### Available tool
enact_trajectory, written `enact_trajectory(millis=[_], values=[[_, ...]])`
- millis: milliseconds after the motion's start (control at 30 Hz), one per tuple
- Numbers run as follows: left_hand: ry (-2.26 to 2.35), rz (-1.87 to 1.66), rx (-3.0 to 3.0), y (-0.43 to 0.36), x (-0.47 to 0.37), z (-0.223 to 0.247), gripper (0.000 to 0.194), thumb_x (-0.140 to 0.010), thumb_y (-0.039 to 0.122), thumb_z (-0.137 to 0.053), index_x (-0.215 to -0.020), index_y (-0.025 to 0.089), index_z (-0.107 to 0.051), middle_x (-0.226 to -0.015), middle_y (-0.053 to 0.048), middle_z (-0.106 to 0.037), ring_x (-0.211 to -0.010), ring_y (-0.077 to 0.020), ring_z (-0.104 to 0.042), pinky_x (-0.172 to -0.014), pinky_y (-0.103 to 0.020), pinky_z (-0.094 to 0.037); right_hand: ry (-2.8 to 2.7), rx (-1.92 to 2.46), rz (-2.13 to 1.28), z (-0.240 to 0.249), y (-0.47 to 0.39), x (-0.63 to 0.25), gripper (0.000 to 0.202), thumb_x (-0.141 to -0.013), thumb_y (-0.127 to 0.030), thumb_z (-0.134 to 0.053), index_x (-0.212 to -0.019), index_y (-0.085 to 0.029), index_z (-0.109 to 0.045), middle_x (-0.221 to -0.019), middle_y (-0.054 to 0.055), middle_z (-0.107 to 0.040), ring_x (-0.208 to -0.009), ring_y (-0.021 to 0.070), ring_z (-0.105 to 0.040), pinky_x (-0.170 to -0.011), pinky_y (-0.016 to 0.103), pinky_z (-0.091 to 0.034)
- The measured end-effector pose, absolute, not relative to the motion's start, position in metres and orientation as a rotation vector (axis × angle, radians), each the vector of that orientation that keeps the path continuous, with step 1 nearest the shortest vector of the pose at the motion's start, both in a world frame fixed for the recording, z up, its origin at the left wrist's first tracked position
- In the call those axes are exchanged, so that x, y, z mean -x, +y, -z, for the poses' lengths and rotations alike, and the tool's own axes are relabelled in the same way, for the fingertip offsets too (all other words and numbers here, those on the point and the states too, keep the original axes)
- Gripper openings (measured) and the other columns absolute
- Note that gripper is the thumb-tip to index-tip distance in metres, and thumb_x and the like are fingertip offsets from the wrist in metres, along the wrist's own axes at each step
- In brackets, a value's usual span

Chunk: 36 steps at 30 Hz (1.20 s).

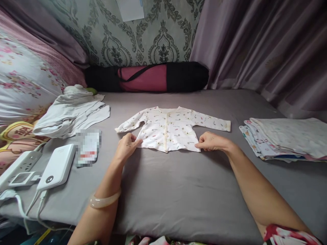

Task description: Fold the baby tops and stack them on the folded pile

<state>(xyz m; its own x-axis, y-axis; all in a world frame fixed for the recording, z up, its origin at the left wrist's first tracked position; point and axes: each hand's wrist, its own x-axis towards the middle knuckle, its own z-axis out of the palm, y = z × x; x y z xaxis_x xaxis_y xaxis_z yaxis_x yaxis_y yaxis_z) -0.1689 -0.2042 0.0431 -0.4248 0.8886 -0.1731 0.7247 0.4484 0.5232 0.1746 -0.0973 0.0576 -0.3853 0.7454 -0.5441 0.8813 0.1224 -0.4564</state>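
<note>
A small white baby shirt [176, 131] with a tiny print and a buttoned front lies spread flat on the grey sheet, both sleeves stretched out sideways. At its lower left corner, my left hand [129, 144] pinches the hem between thumb and fingers. My right hand [211, 141] grips the lower right corner of the hem in the same way, with its fingers curled. The neckline points away from me, toward the wall.
Folded printed cloths [288, 139] are stacked at the right. Crumpled white clothing [71, 114], a white power bank [57, 166] with cables and a power strip [20, 165] lie at the left. Along the back wall rests a black and maroon bag [145, 78].
</note>
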Motion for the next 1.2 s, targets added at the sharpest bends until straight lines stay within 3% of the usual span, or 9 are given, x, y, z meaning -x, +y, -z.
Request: enact_trajectory(millis=[100,233,400,533,633,733,933,1067,1200], values=[[2.3,-0.511,-1.396,-0.206,0.17,-0.038,0.024,-0.079,0.042,-0.061,-0.085,0.02,-0.055,-0.082,-0.003,-0.064,-0.077,-0.019,-0.058,-0.066,-0.028,-0.043,2.202,-1.6,1.007,-0.065,-0.1,-0.174,0.024,-0.074,-0.035,-0.061,-0.055,-0.019,-0.058,-0.053,0.0,-0.059,-0.048,0.0112,-0.05,-0.047,0.023,-0.031],[2.385,-0.608,-1.7,-0.209,0.167,-0.028,0.02,-0.083,0.033,-0.057,-0.098,0.021,-0.055,-0.093,-0.008,-0.063,-0.089,-0.0238,-0.058,-0.078,-0.035,-0.047,2.235,-1.732,0.629,-0.085,-0.109,-0.165,0.018,-0.077,-0.036,-0.062,-0.068,-0.021,-0.065,-0.07,0.003,-0.068,-0.065,0.0167,-0.06,-0.056,0.026,-0.034],[2.167,-0.772,-2.277,-0.19,0.146,-0.025,0.018,-0.09,0.024,-0.048,-0.106,0.019,-0.055,-0.107,-0.013,-0.058,-0.103,-0.0268,-0.054,-0.089,-0.043,-0.047,2.619,-1.841,0.417,-0.082,-0.106,-0.124,0.028,-0.095,-0.027,-0.039,-0.101,-0.019,-0.066,-0.104,0.01,-0.071,-0.098,0.0228,-0.063,-0.079,0.031,-0.043],[1.774,-0.783,-2.488,-0.155,0.124,-0.022,0.02,-0.095,0.024,-0.042,-0.111,0.019,-0.052,-0.118,-0.014,-0.058,-0.113,-0.0239,-0.054,-0.097,-0.041,-0.047,2.86,-1.63,0.479,-0.046,-0.086,-0.086,0.039,-0.097,-0.022,-0.034,-0.129,-0.012,-0.054,-0.134,0.016,-0.058,-0.124,0.0222,-0.052,-0.102,0.031,-0.038],[1.619,-0.681,-2.532,-0.137,0.118,-0.012,0.028,-0.096,0.027,-0.04,-0.12,0.016,-0.051,-0.131,-0.017,-0.053,-0.129,-0.0256,-0.047,-0.107,-0.044,-0.041,2.874,-1.619,0.398,-0.02,-0.075,-0.074,0.051,-0.099,-0.03,-0.029,-0.144,-0.007,-0.039,-0.155,0.018,-0.035,-0.144,0.0245,-0.029,-0.116,0.038,-0.022],[1.577,-0.491,-2.51,-0.136,0.122,-0.006,0.041,-0.099,0.035,-0.034,-0.131,0.013,-0.047,-0.145,-0.019,-0.045,-0.139,-0.0269,-0.038,-0.115,-0.046,-0.031,2.855,-1.524,0.387,-0.009,-0.076,-0.077,0.062,-0.1,-0.041,-0.024,-0.15,-0.005,-0.03,-0.16,0.017,-0.021,-0.149,0.0261,-0.015,-0.12,0.043,-0.01],[1.518,-0.182,-2.46,-0.158,0.134,-0.019,0.068,-0.097,0.057,-0.028,-0.15,0.014,-0.029,-0.159,-0.014,-0.025,-0.149,-0.0252,-0.017,-0.121,-0.043,-0.01,2.916,-1.249,0.367,-0.012,-0.098,-0.094,0.068,-0.099,-0.05,-0.02,-0.154,-0.01,-0.024,-0.162,0.014,-0.017,-0.15,0.0251,-0.01,-0.121,0.046,-0.007],[1.474,-0.086,-2.435,-0.169,0.138,-0.028,0.072,-0.097,0.061,-0.027,-0.154,0.017,-0.021,-0.162,-0.011,-0.015,-0.15,-0.0225,-0.009,-0.121,-0.041,-0.003,2.951,-1.13,0.354,-0.015,-0.115,-0.103,0.069,-0.099,-0.05,-0.023,-0.154,-0.01,-0.022,-0.161,0.014,-0.018,-0.149,0.025,-0.011,-0.121,0.047,-0.007],[1.414,-0.068,-2.455,-0.182,0.137,-0.03,0.067,-0.099,0.057,-0.024,-0.154,0.018,-0.023,-0.162,-0.009,-0.016,-0.15,-0.0225,-0.008,-0.121,-0.041,-0.001,3.017,-0.958,0.359,-0.017,-0.139,-0.113,0.067,-0.1,-0.048,-0.025,-0.154,-0.008,-0.023,-0.161,0.015,-0.017,-0.149,0.0246,-0.01,-0.122,0.045,-0.007]])
